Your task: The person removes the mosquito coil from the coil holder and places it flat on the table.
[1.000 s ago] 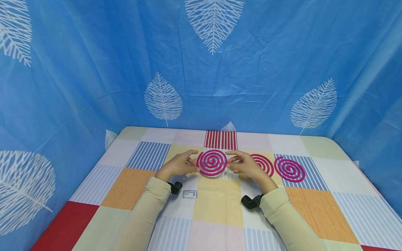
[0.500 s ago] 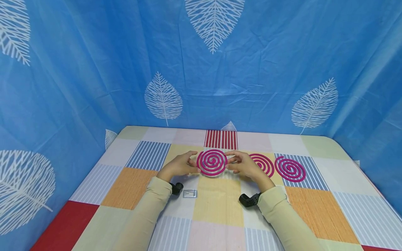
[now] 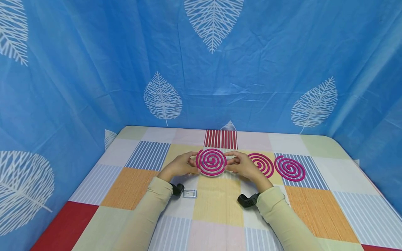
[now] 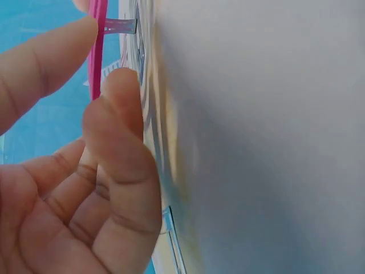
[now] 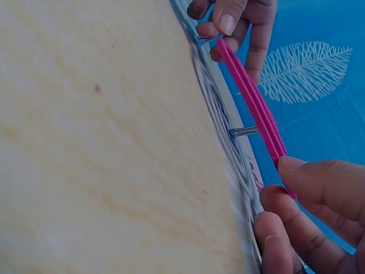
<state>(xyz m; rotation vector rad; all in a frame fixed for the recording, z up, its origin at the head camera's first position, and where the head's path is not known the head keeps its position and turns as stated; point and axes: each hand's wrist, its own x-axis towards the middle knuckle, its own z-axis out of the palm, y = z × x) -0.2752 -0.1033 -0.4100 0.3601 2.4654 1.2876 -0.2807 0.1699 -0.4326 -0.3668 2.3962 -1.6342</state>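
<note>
Pinched at opposite edges, a pink spiral coil (image 3: 211, 162) is held above the desk (image 3: 216, 202) by the left hand (image 3: 178, 165) and right hand (image 3: 246, 166), each grip closed on its rim.

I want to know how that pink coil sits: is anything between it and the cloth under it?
Yes. A small metal prong stands under the coil, between it and the cloth. Both hands, left and right, pinch its edges.

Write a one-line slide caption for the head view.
Both hands, left hand and right hand, hold a pink spiral coil by its edges above a checked tablecloth; two more coils lie beside.
</note>
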